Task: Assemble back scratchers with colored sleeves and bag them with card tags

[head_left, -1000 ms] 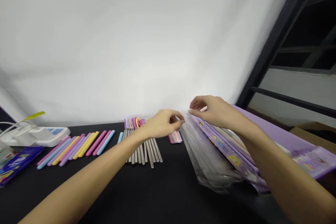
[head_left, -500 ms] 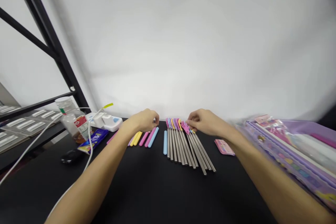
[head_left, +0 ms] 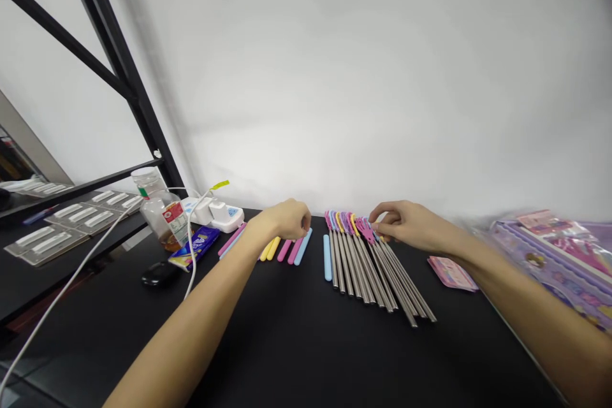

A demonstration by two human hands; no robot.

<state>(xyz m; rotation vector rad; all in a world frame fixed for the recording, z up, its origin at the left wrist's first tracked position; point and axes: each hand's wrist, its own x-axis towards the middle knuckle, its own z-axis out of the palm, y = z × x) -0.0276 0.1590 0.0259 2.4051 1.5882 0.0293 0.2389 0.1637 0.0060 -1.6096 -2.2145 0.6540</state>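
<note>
A fan-shaped row of metal rods with small coloured heads, which look like back scratchers [head_left: 356, 261], lies on the black table. My right hand [head_left: 406, 224] is at their far end, thumb and forefinger pinched at the heads beside a pink hand-shaped one [head_left: 366, 229]. My left hand [head_left: 289, 218] is curled over the far ends of several coloured sticks, near a light blue stick [head_left: 303, 247] and a pink stick [head_left: 284, 250]; whatever its fingers hold is hidden. Between the two groups lies another light blue stick [head_left: 327, 258], alone.
Pink cards [head_left: 452, 273] lie right of the rods, before a purple box [head_left: 540, 261] with plastic bags. At left stand a clear jar [head_left: 155, 204], a power strip [head_left: 232, 220] with a white cable, a blue packet [head_left: 198, 245] and a black mouse [head_left: 160, 274]. A white wall [head_left: 335, 108] rises behind.
The view has turned left, so everything sits further right in the picture. Both hands remain near the same sticks and rod heads, with only slight shifts of the fingers.
</note>
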